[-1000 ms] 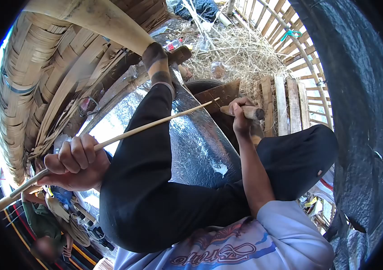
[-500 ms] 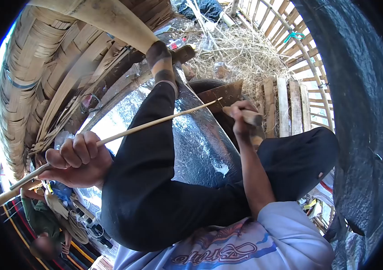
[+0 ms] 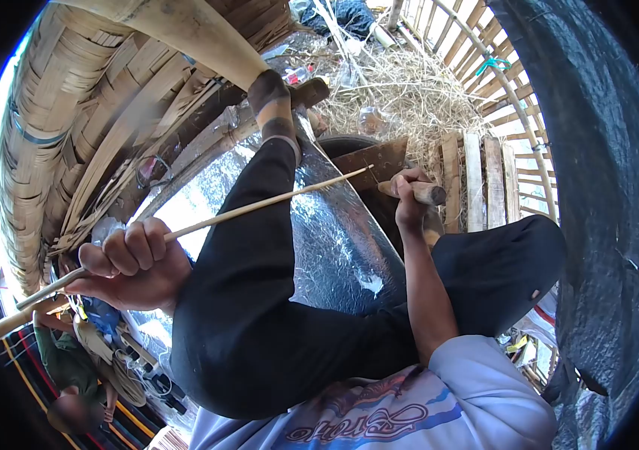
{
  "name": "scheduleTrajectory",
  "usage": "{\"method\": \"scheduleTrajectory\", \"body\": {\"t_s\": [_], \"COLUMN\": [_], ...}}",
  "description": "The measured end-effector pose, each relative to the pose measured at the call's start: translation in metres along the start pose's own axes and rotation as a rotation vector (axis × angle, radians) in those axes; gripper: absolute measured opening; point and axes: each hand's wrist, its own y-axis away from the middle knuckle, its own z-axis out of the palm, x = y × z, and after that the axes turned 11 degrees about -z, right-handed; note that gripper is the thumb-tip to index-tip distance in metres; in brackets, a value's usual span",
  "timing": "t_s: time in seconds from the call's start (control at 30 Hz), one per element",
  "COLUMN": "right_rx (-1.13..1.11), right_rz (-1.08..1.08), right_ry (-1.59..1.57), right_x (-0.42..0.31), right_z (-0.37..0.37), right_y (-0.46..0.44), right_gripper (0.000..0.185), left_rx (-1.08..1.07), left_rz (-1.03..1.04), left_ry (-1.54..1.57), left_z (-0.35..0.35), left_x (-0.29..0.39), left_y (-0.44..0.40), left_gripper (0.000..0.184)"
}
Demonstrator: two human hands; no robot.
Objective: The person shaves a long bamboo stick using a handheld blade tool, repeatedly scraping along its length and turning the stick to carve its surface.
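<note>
My left hand (image 3: 132,259) is closed around a thin, pale bamboo stick (image 3: 259,202), whose rear end sticks out past my wrist. The stick slants up to the right, across my raised knee, and its tip lies close to my right hand (image 3: 411,196). That hand is wrapped round the thick wooden handle (image 3: 430,194) of a tool. I cannot make out the tool's blade or head against the dark background. Just behind the stick's tip is a brown board (image 3: 379,159).
A dark, shiny sheet (image 3: 334,255) lies under my legs. Straw (image 3: 409,86) covers the ground ahead, beside wooden slats (image 3: 473,180). Woven bamboo (image 3: 42,150) stands at left, a black tarp (image 3: 604,187) at right. Another person in a green shirt (image 3: 68,360) is at lower left.
My right hand and the wooden handle have shifted slightly to the right and look sharper. The stick stays in my left hand, nearly where it was.
</note>
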Motion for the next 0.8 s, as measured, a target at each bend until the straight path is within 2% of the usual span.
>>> {"method": "scheduleTrajectory", "body": {"t_s": [0.03, 0.1, 0.17, 0.23, 0.27, 0.3, 0.37, 0.43, 0.53, 0.63, 0.77, 0.8], "right_rx": [-0.002, -0.222, -0.216, 0.018, 0.059, 0.056, -0.101, -0.136, -0.08, -0.161, 0.009, -0.007], "right_rz": [0.008, -0.131, -0.138, 0.064, 0.125, 0.129, -0.079, -0.057, -0.047, -0.082, 0.114, 0.036], "right_ry": [0.005, 0.312, 0.287, 0.067, -0.041, -0.04, 0.154, 0.219, -0.094, 0.09, -0.084, -0.061], "right_x": [0.0, -0.002, 0.0, -0.006, -0.009, -0.005, 0.001, -0.004, -0.021, -0.008, -0.016, -0.012], "right_z": [0.0, 0.001, 0.002, 0.002, 0.001, 0.001, -0.004, -0.001, 0.013, 0.006, 0.007, 0.003], "right_y": [0.004, 0.002, -0.004, -0.003, -0.002, -0.001, 0.0, -0.004, -0.004, 0.0, -0.006, -0.002], "right_gripper": [0.014, 0.013, 0.013, 0.014, 0.015, 0.015, 0.013, 0.012, 0.012, 0.011, 0.011, 0.011], "left_rx": [0.001, -0.012, -0.042, -0.026, -0.018, -0.011, -0.023, -0.049, -0.081, -0.084, -0.075, -0.07], "left_rz": [0.001, 0.006, -0.013, -0.01, -0.003, 0.003, -0.006, -0.002, 0.032, 0.029, 0.04, 0.038], "left_ry": [-0.004, 0.013, 0.006, -0.032, -0.021, -0.006, 0.036, 0.072, 0.036, 0.05, 0.041, 0.037], "left_z": [0.0, 0.001, 0.002, 0.001, 0.001, 0.001, 0.0, 0.0, -0.002, -0.001, -0.003, -0.003], "left_x": [0.001, -0.003, -0.002, 0.0, 0.0, -0.001, -0.002, -0.004, -0.004, -0.004, -0.005, -0.004], "left_y": [0.0, -0.001, -0.002, -0.001, -0.001, -0.001, 0.001, -0.001, -0.001, -0.002, -0.002, -0.002], "left_gripper": [0.05, 0.05, 0.05, 0.05, 0.05, 0.05, 0.048, 0.046, 0.051, 0.051, 0.051, 0.051]}}
